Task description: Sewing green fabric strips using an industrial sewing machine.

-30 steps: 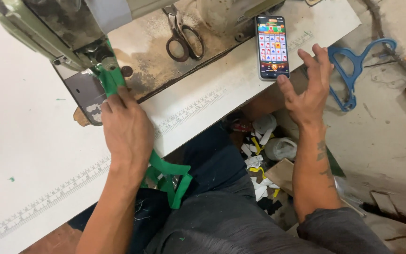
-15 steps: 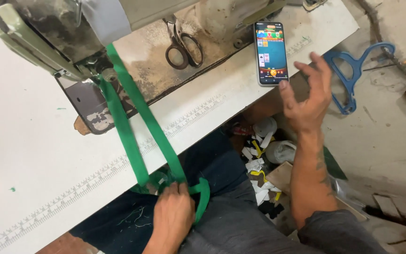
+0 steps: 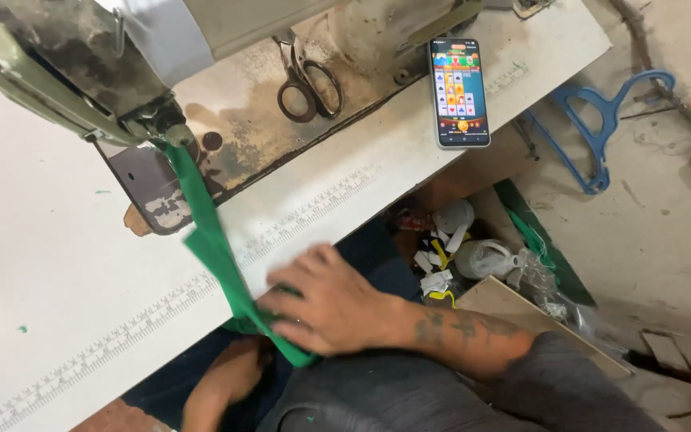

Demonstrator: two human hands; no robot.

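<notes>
A green fabric strap point(image 3: 205, 232) runs from under the foot of the worn sewing machine point(image 3: 57, 56) down across the white table point(image 3: 33, 256) and over its front edge. My right hand point(image 3: 325, 302) lies on the strap at the table's edge, fingers closed over it. My left hand point(image 3: 225, 382) is lower, under the table edge by my lap, close to the strap's lower end. Its fingers are partly hidden, so its grip is unclear.
Scissors point(image 3: 309, 84) lie on the machine bed. A phone point(image 3: 459, 92) with a lit, colourful screen rests on the table at the right. A ruler strip point(image 3: 145, 312) runs along the table's front edge. A box of scraps point(image 3: 461, 248) and a blue hanger point(image 3: 601, 120) are on the floor.
My right hand came down from beside the phone onto the strap at the table edge. My left hand dropped from the machine foot to below the table. The strap now hangs slack and folded.
</notes>
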